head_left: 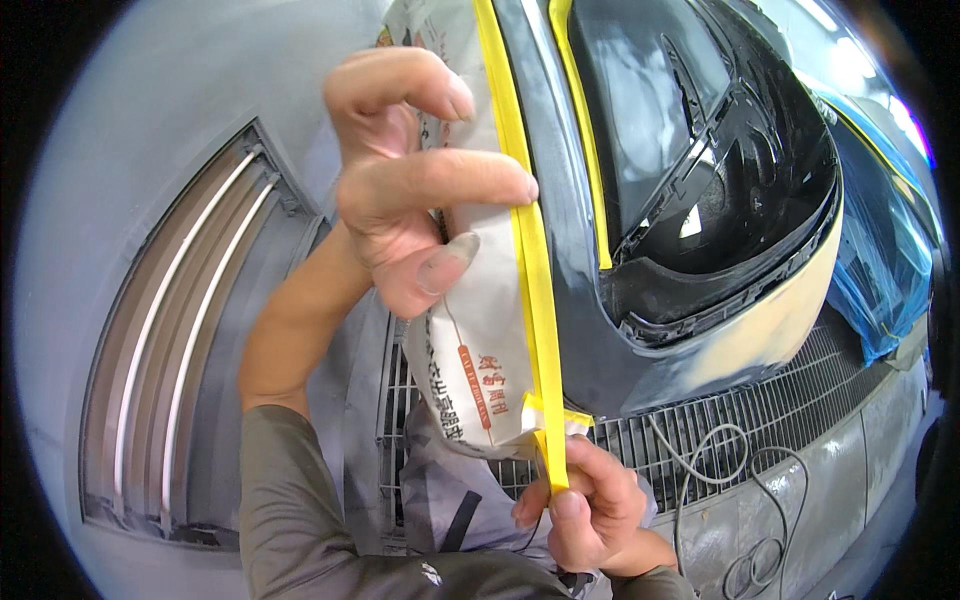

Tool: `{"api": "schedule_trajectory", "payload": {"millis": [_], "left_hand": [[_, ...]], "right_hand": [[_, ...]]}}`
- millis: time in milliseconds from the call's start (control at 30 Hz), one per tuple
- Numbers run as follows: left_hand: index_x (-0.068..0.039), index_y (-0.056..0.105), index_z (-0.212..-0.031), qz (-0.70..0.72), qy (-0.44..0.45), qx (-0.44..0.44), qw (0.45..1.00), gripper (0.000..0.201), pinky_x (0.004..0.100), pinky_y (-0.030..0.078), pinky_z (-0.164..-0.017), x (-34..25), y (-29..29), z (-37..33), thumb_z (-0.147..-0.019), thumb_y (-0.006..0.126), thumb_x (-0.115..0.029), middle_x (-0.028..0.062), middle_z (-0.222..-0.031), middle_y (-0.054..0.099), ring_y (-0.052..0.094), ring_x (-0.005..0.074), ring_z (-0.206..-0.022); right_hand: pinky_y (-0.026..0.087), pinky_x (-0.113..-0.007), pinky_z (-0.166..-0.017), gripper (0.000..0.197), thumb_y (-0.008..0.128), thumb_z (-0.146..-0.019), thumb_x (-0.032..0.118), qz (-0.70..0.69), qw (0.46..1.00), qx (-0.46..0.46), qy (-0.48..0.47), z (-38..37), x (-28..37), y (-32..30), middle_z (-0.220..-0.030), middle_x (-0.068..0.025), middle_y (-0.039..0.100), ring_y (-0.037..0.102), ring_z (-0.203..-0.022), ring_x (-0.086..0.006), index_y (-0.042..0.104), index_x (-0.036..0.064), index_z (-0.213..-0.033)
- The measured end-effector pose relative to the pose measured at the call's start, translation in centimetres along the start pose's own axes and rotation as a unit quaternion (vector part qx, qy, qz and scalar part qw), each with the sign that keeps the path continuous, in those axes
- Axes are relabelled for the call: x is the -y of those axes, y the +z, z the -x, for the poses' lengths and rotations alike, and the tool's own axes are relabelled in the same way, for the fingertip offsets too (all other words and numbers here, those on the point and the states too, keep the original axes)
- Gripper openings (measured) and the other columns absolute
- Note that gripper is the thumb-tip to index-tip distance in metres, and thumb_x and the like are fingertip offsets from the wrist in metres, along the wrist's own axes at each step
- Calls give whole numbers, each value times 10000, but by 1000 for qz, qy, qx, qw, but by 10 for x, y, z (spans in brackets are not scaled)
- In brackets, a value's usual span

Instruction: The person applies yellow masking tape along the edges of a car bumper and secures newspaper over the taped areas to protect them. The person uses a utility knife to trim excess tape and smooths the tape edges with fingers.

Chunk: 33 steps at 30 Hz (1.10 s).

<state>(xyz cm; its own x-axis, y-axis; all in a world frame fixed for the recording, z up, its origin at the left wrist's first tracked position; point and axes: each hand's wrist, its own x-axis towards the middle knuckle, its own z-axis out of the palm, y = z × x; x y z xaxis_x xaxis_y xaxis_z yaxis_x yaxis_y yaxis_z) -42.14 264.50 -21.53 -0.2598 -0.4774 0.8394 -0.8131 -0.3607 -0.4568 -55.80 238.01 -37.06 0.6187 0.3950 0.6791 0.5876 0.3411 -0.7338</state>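
A long strip of yellow masking tape (pixel 541 330) runs along the edge of printed paper (pixel 480 290) beside a grey, sanded-looking car body panel (pixel 580 330). My left hand (pixel 410 185) reaches over the paper with its fingers apart. Its index fingertip rests on the tape, while the thumb and other fingers are bent over the paper. Lower down, my right hand (pixel 595 500) pinches the bottom end of the strip between thumb and fingers. Just above it, a short crosswise piece of yellow tape (pixel 575 421) sits at the paper's lower corner.
Another yellow tape line (pixel 585 130) borders the car's dark glass and black trim (pixel 740 180). A beige patch (pixel 770 320) marks the lower panel. Floor grating (pixel 720 410) and a coiled grey hose (pixel 755 450) lie below. Blue plastic sheeting (pixel 880 250) hangs at right; wall-mounted tube lights (pixel 185 310) stand at left.
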Motion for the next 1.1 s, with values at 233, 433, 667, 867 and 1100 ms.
{"api": "schedule_trajectory", "payload": {"millis": [233,433,667,867,1100], "left_hand": [[-178,855,-911,7,24,3,1000,514,388,375,-931,-17,2,-3,-816,566,-592,94,-1137,500,473,265,-1028],[-183,849,-906,1,55,5,998,502,383,391,-874,-23,3,-5,-811,568,-588,92,-1131,517,492,268,-1017],[-261,820,-839,-14,118,3,993,424,374,403,-750,-40,12,-2,-847,527,-568,37,-1054,530,536,249,-966],[-303,830,-889,-51,101,25,993,461,410,384,-847,-54,8,6,-927,471,-589,0,-1064,494,534,224,-988],[-311,822,-862,-106,71,88,988,472,409,377,-873,-77,0,4,-980,418,-524,-53,-1024,474,531,186,-989]], "right_hand": [[571,-301,-577,338,500,-1119,86,-109,985,-55,122,13,11,11,-772,-163,727,677,-589,-178,502,-75,-1415],[568,-243,-578,317,566,-1075,-3,-175,962,-127,165,12,9,18,-753,-76,754,692,-596,-100,593,-30,-1389],[567,-264,-549,533,560,-976,-129,28,995,-28,88,4,10,2,-677,-65,702,677,-538,-116,619,4,-1488],[580,-300,-587,514,598,-969,-116,78,992,-22,101,-1,13,-6,-661,-96,699,695,-553,-154,653,23,-1461],[572,-341,-586,566,662,-927,-82,96,989,-4,115,-3,12,-14,-708,-158,705,690,-547,-232,654,64,-1473]]}}
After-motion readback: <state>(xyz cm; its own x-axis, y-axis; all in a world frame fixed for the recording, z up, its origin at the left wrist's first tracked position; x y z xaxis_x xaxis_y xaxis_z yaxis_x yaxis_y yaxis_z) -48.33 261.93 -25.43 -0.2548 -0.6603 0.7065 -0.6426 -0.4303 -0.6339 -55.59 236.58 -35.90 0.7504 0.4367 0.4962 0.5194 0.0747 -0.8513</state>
